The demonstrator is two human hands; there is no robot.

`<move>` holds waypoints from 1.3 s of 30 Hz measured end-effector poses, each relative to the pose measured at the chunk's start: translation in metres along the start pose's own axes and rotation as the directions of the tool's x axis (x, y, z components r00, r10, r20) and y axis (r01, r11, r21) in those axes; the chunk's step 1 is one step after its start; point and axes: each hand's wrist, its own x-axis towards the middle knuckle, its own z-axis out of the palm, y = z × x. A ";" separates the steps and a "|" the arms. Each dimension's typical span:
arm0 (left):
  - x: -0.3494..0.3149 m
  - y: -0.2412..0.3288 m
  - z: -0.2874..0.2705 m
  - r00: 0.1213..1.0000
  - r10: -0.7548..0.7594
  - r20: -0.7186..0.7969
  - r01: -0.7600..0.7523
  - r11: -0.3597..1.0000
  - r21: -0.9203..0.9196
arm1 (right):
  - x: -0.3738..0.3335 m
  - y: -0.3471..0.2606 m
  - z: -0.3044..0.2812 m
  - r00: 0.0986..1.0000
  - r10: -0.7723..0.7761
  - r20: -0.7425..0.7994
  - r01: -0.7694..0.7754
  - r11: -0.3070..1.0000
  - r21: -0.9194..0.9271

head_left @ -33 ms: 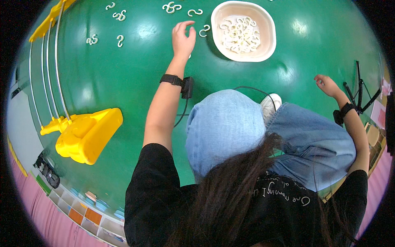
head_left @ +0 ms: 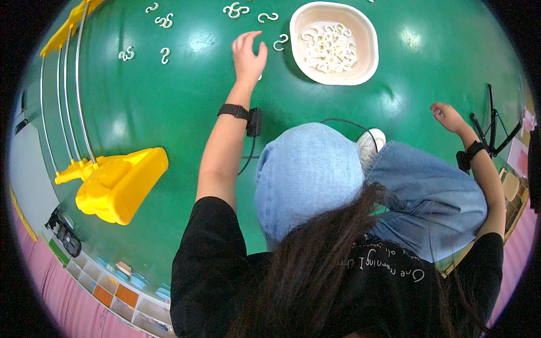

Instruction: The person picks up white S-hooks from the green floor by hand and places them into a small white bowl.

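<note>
L grip (head_left: 247,56): palm-down over floor (head_left: 169,112), thumb & fingers apart, nothing visible in it. Nearest S-hook (head_left: 280,42) lies just R of thumb tip, btwn L grip & tub (head_left: 369,53); no contact w/ hand seen. Upper S-hook (head_left: 267,17) just past fingertips. White bit (head_left: 259,77) by L wrist, mostly hidden.

R grip (head_left: 448,116): well off to R, fingers part-curled; can't tell if they meet or hold anything.

S-hooks: white, smooth, curvy. Tub: off-white, rounded-rect., plastic-looking, w/ heap (head_left: 331,52) of them jumbled inside. Overlapping cluster (head_left: 235,10) ahead of L grip; more, e.g. lone S-hook (head_left: 164,56), farther L.

Floor: glossy green, w/ light glare. Yellow piece (head_left: 121,186) at L: moulded, plastic-looking, w/ thin shiny metal rods (head_left: 79,84). Jeans (head_left: 310,163): faded blue denim.
</note>
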 end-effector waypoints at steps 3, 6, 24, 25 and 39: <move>-0.045 -0.006 0.004 0.977 0.067 0.203 -0.110 0.971 0.211 | -0.002 -0.001 -0.001 1.000 0.002 -0.007 -0.002 1.000 0.012; -0.054 -0.009 0.018 0.973 0.153 0.175 -0.174 0.978 0.115 | -0.004 -0.004 0.000 0.999 0.024 0.031 -0.024 1.000 0.016; 0.056 -0.017 0.090 0.962 0.234 0.139 -0.272 0.860 0.431 | -0.057 0.031 0.041 0.989 0.145 0.015 -0.146 0.980 0.137; 0.061 -0.023 0.086 0.962 0.227 0.152 -0.271 0.863 0.426 | -0.059 0.034 0.045 0.992 0.122 0.000 -0.121 0.983 0.138; 0.019 -0.014 0.054 0.963 0.253 0.096 -0.271 0.891 0.363 | -0.046 0.031 0.037 0.988 0.136 0.071 -0.141 0.987 0.080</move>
